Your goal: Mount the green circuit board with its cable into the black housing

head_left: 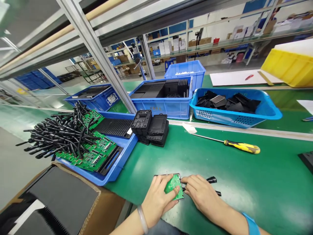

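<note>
A green circuit board [176,182] with a dark rim along its edge is held just over the green table top, near the front edge. My left hand [156,197] is closed around its left side, with the thumb lying across the board's face. At the right edge of the board, the bent fingers of my right hand [201,197] press together where black cables [211,180] come out. Two black cable ends stick out beyond that hand; the part between its fingers is mostly hidden.
Left of my hands, a blue tray [124,163] holds many cabled green boards [95,158]. Stacked black plastic housings [157,129] stand beside it. A yellow-handled screwdriver [242,146] lies ahead, before a blue basket [237,117] of black parts. An open cardboard box [110,209] stands front left.
</note>
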`<move>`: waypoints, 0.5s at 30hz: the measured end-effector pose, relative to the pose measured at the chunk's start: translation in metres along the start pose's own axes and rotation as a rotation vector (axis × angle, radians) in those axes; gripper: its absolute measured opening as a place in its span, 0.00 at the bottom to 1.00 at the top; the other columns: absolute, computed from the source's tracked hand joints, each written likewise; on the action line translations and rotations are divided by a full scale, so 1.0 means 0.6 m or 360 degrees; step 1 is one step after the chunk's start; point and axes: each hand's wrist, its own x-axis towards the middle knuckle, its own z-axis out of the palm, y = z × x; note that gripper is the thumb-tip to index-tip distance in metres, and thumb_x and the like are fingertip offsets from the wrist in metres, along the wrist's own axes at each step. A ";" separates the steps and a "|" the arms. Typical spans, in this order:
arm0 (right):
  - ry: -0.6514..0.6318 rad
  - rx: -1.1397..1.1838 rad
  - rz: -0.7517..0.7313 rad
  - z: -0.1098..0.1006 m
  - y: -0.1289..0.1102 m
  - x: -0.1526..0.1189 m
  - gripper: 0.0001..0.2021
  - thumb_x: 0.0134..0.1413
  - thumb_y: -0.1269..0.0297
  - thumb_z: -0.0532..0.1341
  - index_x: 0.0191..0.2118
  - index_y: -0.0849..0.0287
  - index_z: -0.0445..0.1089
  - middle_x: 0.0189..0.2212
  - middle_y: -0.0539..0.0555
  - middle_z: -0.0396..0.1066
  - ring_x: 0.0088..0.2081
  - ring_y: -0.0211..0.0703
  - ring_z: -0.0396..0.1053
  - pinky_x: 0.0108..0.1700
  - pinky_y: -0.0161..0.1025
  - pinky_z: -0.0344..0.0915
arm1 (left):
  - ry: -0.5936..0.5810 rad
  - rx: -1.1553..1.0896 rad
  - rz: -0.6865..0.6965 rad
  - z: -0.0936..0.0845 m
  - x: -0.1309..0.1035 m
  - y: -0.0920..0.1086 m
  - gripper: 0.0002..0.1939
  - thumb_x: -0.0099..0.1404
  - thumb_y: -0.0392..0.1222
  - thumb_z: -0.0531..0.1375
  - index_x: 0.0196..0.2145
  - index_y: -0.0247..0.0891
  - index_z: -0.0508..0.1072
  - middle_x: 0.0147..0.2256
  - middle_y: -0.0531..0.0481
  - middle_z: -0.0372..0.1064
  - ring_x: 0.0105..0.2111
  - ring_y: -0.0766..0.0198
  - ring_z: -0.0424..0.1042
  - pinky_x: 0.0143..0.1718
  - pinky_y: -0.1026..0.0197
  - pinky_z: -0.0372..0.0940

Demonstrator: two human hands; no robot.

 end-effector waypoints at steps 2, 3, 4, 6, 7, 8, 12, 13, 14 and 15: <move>-0.0014 -0.0004 -0.0001 0.001 0.003 -0.002 0.18 0.72 0.68 0.41 0.34 0.62 0.63 0.39 0.55 0.69 0.34 0.44 0.63 0.35 0.42 0.59 | -0.0045 0.0022 0.0003 -0.001 0.002 -0.003 0.22 0.56 0.45 0.69 0.47 0.40 0.69 0.52 0.37 0.62 0.43 0.50 0.64 0.37 0.47 0.68; -0.0028 -0.0005 -0.0004 0.001 0.004 -0.003 0.18 0.72 0.68 0.41 0.33 0.62 0.63 0.39 0.55 0.69 0.34 0.44 0.63 0.35 0.42 0.59 | -0.0071 0.0017 0.0018 -0.003 0.005 -0.006 0.24 0.55 0.50 0.69 0.47 0.40 0.69 0.52 0.36 0.62 0.43 0.49 0.64 0.37 0.46 0.68; -0.0044 -0.0005 -0.0006 0.001 0.005 -0.004 0.18 0.72 0.68 0.41 0.33 0.61 0.62 0.39 0.55 0.69 0.34 0.44 0.64 0.35 0.41 0.59 | -0.0102 0.0000 0.0044 -0.006 0.007 -0.009 0.27 0.54 0.55 0.68 0.47 0.41 0.69 0.52 0.36 0.62 0.43 0.49 0.64 0.37 0.46 0.67; -0.0077 -0.0005 -0.0010 0.000 0.006 -0.005 0.18 0.72 0.68 0.41 0.33 0.61 0.63 0.39 0.56 0.69 0.34 0.44 0.64 0.35 0.41 0.59 | -0.0173 -0.0046 0.0095 -0.012 0.012 -0.015 0.33 0.50 0.64 0.65 0.49 0.42 0.68 0.52 0.35 0.62 0.43 0.47 0.64 0.37 0.45 0.67; -0.0081 -0.0003 -0.0011 -0.001 0.006 -0.005 0.18 0.72 0.68 0.41 0.33 0.61 0.63 0.39 0.56 0.69 0.34 0.44 0.65 0.35 0.41 0.60 | -0.0217 -0.0062 0.0103 -0.015 0.013 -0.016 0.35 0.49 0.65 0.65 0.49 0.43 0.68 0.52 0.35 0.62 0.43 0.47 0.64 0.37 0.45 0.67; -0.0075 -0.0002 -0.0011 -0.003 0.005 -0.004 0.18 0.72 0.68 0.41 0.34 0.61 0.63 0.39 0.56 0.69 0.33 0.44 0.65 0.34 0.41 0.60 | -0.0255 -0.0064 0.0089 -0.017 0.014 -0.016 0.35 0.48 0.63 0.66 0.49 0.43 0.68 0.52 0.35 0.62 0.43 0.47 0.64 0.37 0.45 0.67; -0.0009 -0.0030 -0.0036 -0.007 -0.001 0.003 0.18 0.72 0.68 0.42 0.33 0.61 0.64 0.38 0.56 0.70 0.33 0.43 0.66 0.34 0.41 0.61 | -0.0259 -0.0080 -0.0108 -0.015 0.005 -0.001 0.26 0.54 0.51 0.69 0.48 0.44 0.68 0.51 0.38 0.62 0.42 0.48 0.64 0.37 0.44 0.66; -0.0005 -0.0044 -0.0049 -0.007 -0.001 0.004 0.18 0.72 0.68 0.42 0.33 0.61 0.64 0.38 0.56 0.70 0.33 0.44 0.66 0.34 0.41 0.61 | -0.0231 -0.0093 -0.0151 -0.013 0.002 0.005 0.24 0.56 0.48 0.68 0.48 0.44 0.68 0.51 0.38 0.62 0.42 0.48 0.63 0.37 0.44 0.66; -0.0005 -0.0056 -0.0065 -0.007 -0.001 0.005 0.18 0.72 0.69 0.42 0.33 0.62 0.64 0.38 0.56 0.70 0.33 0.44 0.66 0.34 0.41 0.61 | -0.0207 -0.0102 -0.0179 -0.011 -0.001 0.010 0.22 0.58 0.47 0.67 0.49 0.43 0.68 0.51 0.38 0.62 0.42 0.49 0.63 0.38 0.45 0.66; -0.0014 -0.0063 -0.0078 -0.007 0.000 0.005 0.18 0.72 0.69 0.42 0.33 0.62 0.64 0.39 0.57 0.70 0.33 0.44 0.66 0.35 0.41 0.61 | -0.0189 -0.0093 -0.0200 -0.009 -0.003 0.015 0.21 0.59 0.45 0.67 0.49 0.43 0.68 0.51 0.38 0.61 0.42 0.49 0.62 0.38 0.45 0.66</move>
